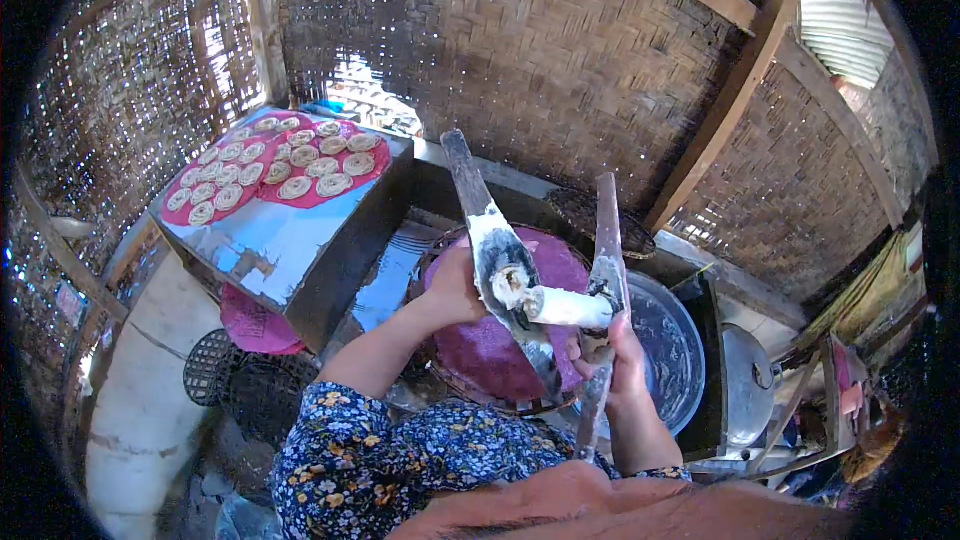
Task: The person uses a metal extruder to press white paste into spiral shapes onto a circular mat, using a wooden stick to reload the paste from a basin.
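Observation:
My left hand (453, 286) grips a dark wooden press half (501, 249), smeared white around its middle. Whitish dough (510, 283) sits in the round hole of that piece. In my right hand (627, 357) is the other wooden half (609, 240), a narrow bar with a white cylindrical plunger (571, 307) standing out sideways from it. The plunger's dough-coated tip is at the edge of the dough-filled hole, apparently outside it. Below both pieces lies a round pink mat (480, 352) on a woven tray; the press covers part of it.
Coiled noodle rounds (304, 156) lie on pink mats (298, 200) on a raised blue-and-white surface (232, 247) to the left. A large clear basin (679, 345) stands at right, beside a metal lid (746, 382). Dark baskets (259, 386) sit low left; a woven wall (517, 67) rises behind.

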The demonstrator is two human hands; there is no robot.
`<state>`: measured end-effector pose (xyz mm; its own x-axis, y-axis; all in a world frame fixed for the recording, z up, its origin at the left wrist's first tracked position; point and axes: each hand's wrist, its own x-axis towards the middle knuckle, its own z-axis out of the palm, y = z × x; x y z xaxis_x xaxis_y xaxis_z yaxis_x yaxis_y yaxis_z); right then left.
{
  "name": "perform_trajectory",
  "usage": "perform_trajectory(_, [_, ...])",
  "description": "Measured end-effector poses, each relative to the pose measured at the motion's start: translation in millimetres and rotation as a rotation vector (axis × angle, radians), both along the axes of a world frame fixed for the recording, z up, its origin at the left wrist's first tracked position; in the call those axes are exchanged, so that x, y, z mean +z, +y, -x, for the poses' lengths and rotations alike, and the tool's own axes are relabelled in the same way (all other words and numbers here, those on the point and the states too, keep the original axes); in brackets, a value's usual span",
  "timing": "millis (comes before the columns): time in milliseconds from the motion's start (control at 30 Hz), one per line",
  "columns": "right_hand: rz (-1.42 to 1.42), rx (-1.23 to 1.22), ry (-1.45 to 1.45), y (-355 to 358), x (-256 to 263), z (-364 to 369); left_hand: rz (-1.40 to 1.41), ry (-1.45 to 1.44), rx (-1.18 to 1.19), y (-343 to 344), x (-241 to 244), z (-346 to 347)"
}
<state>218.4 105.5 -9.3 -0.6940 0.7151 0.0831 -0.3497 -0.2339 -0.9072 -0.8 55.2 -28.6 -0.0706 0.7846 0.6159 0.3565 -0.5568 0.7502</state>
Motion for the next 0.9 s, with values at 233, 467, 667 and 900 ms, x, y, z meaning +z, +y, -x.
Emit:
perform_trajectory(233, [-0.222, -0.255, -0.075, -6, 3, 9, 0.032, -0.545, 0.083, 19, -20, -12])
perform_trajectory(467, [-0.700, -0.390, -0.147, 3, 4, 9, -0.102, 0.634, 0.668, 11, -13, -21])
perform_trajectory(667, [-1.324, -0.323, -0.469, 10, 32, -1, -0.304, 0.484, 0.477, 13, -15, -15])
perform_trajectory(900, [-1.425, -0.254, -0.624, -2, 23, -1, -0.164, 0.590, 0.317, 14, -30, -16])
